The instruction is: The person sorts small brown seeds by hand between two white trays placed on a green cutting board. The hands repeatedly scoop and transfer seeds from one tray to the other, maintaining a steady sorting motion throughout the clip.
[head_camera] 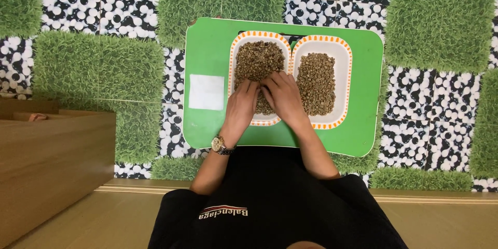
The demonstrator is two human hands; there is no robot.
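From the head camera, your left hand (243, 105) and right hand (282, 98) meet, fingers curled down into the beans (258, 61) heaped in the left dish (233, 57), which sits near the middle of the green tray (207, 52); whether either hand pinches a bean cannot be told, as the fingertips are buried. The right dish (346, 62), touching its neighbour, holds a second, flatter pile. The likeliest slip is beans spilling over the low orange-trimmed rim where your wrists cross the near edge, or mixing across the shared rim between the dishes. A nudge from your right forearm could shift the right dish. You have bare tray to the left, around a white sheet (206, 92), and along the right edge; the far edge is tight under a dark object.
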